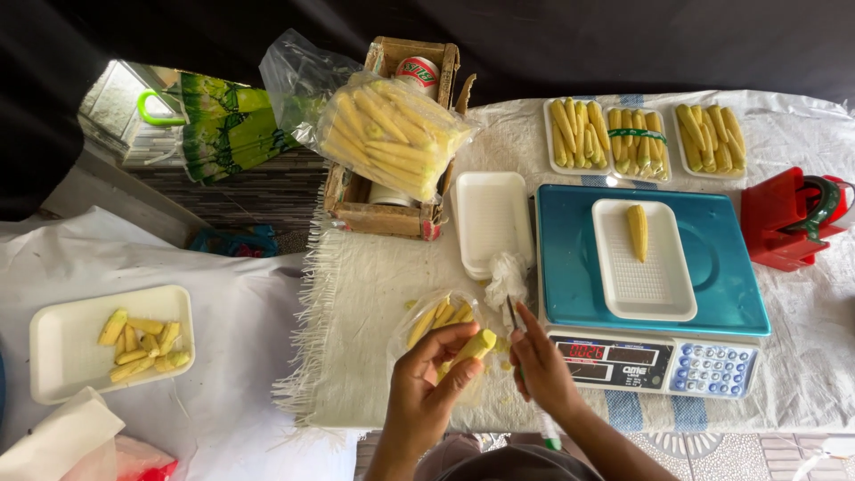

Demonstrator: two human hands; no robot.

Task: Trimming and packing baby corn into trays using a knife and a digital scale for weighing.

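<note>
The left hand (427,383) grips a baby corn (474,346) just left of the scale (650,285). The right hand (539,365) is closed around a knife (513,313), at the front left corner of the scale. On the scale lies a white tray (646,294) with one corn (638,232). Behind the scale stand three packed trays (646,138) on the desk (374,294), and right of it a red dispenser (788,218).

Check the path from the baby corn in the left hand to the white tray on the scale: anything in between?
Only the right hand, holding a knife, sits between the baby corn in the left hand and the white tray on the scale. The tray holds one corn.
</note>
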